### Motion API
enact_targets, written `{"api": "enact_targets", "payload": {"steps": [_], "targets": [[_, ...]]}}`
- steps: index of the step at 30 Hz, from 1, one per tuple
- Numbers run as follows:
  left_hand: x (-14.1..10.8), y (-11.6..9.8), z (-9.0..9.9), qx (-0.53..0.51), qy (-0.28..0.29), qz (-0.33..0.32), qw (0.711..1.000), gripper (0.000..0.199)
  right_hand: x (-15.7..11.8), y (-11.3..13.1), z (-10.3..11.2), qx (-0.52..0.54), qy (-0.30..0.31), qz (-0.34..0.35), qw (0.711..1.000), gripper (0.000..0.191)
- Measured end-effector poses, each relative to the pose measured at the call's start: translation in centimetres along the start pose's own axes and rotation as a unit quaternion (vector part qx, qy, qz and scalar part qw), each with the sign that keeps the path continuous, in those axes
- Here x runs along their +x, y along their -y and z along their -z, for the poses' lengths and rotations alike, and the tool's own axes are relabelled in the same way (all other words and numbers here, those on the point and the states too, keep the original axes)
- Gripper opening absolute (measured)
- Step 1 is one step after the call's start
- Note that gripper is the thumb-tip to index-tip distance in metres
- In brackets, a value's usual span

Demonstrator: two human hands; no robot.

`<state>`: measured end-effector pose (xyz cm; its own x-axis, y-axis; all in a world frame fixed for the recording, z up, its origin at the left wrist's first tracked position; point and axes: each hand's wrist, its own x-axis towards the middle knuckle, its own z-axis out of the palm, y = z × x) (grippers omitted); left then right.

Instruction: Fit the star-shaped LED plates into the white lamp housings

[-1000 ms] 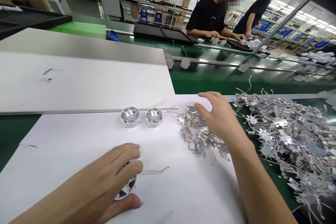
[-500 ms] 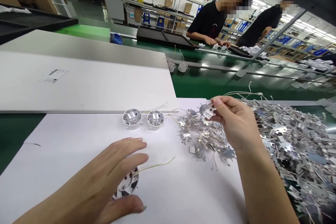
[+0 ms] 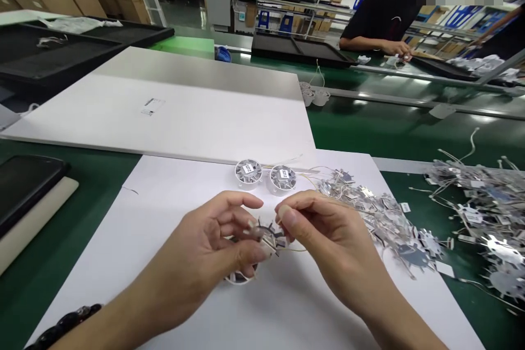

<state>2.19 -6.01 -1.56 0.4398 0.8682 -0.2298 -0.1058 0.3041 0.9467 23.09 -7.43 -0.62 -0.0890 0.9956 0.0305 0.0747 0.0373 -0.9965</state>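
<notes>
My left hand pinches a small spiked metal plate between thumb and fingers, above the white paper. At the plate's right edge, the thumb and forefinger of my right hand are pressed together; whether they grip a prong or its wire I cannot tell. Under my left fingers lies a round white housing, mostly hidden, with a thin yellowish wire running right. Behind my hands, two more round white housings each hold a spiked plate with a white label.
A loose pile of spiked plates with wires lies right on the paper; a larger heap is beyond it. A big white board spans the back. At left is a black object. A co-worker works across the bench.
My right hand has brought the spiked plate left from the pile. My left hand has risen off the front housing and closed on the plate. The view has swung left.
</notes>
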Motion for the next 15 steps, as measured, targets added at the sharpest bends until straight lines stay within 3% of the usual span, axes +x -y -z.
{"api": "enact_targets", "payload": {"steps": [2,5,7,11,15], "targets": [[0.1,0.0,0.4,-0.009,0.012,-0.005,1.000,0.024,0.1,-0.1,0.5,0.007,0.019,-0.031,0.999,0.022],[-0.1,-0.2,0.5,-0.006,0.044,-0.011,0.999,0.016,0.3,0.1,1.0,0.017,0.093,-0.091,0.991,0.030],[-0.5,-0.4,0.2,0.009,0.045,0.008,0.999,0.023,0.3,0.3,1.2,0.000,0.119,-0.112,0.987,0.036],[-1.0,-0.7,-0.2,0.063,0.005,0.084,0.994,0.058,0.2,0.2,1.2,-0.015,0.114,-0.126,0.985,0.040],[-0.6,-0.2,0.4,0.071,0.032,0.040,0.996,0.046,0.1,0.1,1.2,-0.007,0.122,-0.128,0.984,0.037]]}}
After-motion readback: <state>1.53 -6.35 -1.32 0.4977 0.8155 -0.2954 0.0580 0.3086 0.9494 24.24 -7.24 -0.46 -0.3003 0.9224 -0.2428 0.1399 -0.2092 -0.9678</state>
